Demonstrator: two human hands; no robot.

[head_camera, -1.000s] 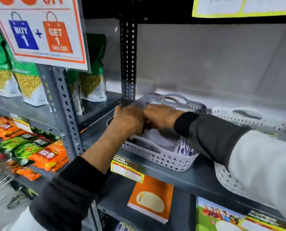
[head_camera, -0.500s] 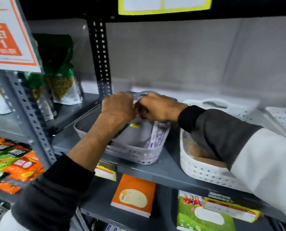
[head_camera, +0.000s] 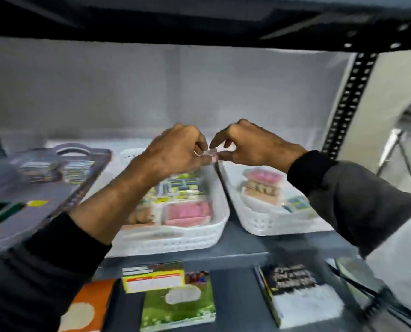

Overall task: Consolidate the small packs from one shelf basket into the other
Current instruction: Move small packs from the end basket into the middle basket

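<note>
A small pale item, too blurred to identify, is pinched between the fingertips of the left hand and right hand above 2 white baskets: the middle basket full of small packs, the right basket sparser. The grey basket is blurred.

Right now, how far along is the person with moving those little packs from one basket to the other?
Roughly midway, it seems. The middle white basket already looks well stocked with packs. In hand: the left hand and right hand pinch a small pale item above the gap between the baskets; blur hides what it is. Left to do: the right white basket still holds a pink-topped pack and others.
</note>
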